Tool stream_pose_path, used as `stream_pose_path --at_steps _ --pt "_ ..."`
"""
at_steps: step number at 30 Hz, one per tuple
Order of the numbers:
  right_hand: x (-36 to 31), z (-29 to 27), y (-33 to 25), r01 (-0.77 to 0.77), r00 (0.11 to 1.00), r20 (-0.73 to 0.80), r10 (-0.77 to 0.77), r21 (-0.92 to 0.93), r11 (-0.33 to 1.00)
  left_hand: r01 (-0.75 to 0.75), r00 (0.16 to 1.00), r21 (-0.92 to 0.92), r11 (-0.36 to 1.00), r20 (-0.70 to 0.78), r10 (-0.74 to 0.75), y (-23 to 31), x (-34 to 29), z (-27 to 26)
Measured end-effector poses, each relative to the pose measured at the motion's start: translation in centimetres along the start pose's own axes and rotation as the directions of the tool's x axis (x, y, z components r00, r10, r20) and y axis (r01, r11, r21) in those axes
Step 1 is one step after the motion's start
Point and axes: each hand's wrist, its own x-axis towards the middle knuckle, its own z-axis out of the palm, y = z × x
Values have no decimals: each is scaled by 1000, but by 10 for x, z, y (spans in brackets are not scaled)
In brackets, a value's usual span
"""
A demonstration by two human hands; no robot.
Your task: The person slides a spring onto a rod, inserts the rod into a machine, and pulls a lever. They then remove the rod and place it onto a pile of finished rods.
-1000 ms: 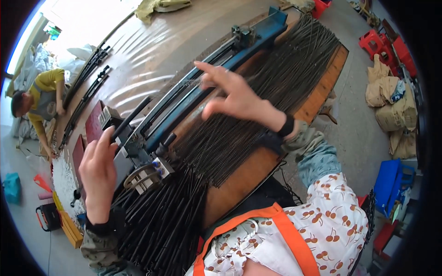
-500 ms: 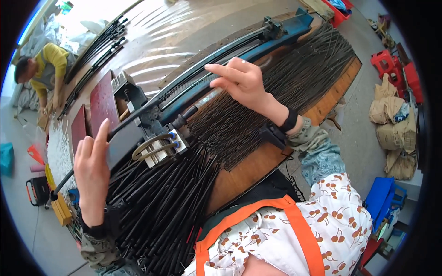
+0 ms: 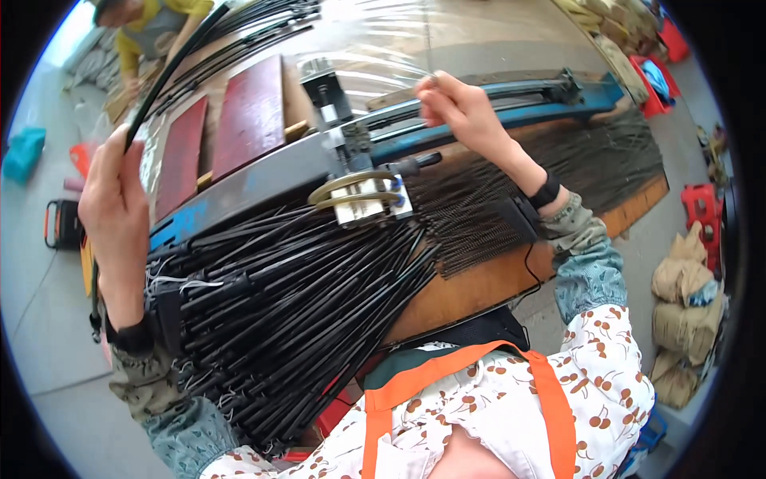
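My left hand [image 3: 116, 195] is closed around a long black tube [image 3: 163, 80], which slants up past the hand, with its lower part hanging beside my wrist. Over the blue rail [image 3: 495, 120], my right hand [image 3: 463, 112] is raised with thumb and fingers pinched. A thin, faint strand seems to rise from those fingertips; what they hold is too fine to make out. Between my hands stands a clamping fixture with a metal block [image 3: 359, 209], looped hoses and a black-gripped lever [image 3: 419, 164]. Below it lies a thick bundle of black tubes [image 3: 279, 319].
Many long thin coil springs [image 3: 479, 223] cover the bench's right side, above its wooden edge [image 3: 447, 299]. Dark red boards [image 3: 249, 116] lie behind the fixture. At the far left another person [image 3: 159, 32] works in a yellow top. Brown sacks [image 3: 678, 319] and red stools [image 3: 700, 211] stand right.
The black tube has come away from the fixture and swung upward in my left hand, now wrapped round it. My right hand's fingers have closed into a pinch. The whole view has shifted.
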Motion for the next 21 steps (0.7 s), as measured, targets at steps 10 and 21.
stream_pose_path --at_steps 10,21 --pt "77 97 -33 414 879 202 -431 125 902 229 964 -21 973 145 -224 -29 -75 -39" --pt "91 135 -49 622 756 542 -367 -422 659 286 946 -91 954 185 -266 -41 -80 -16"
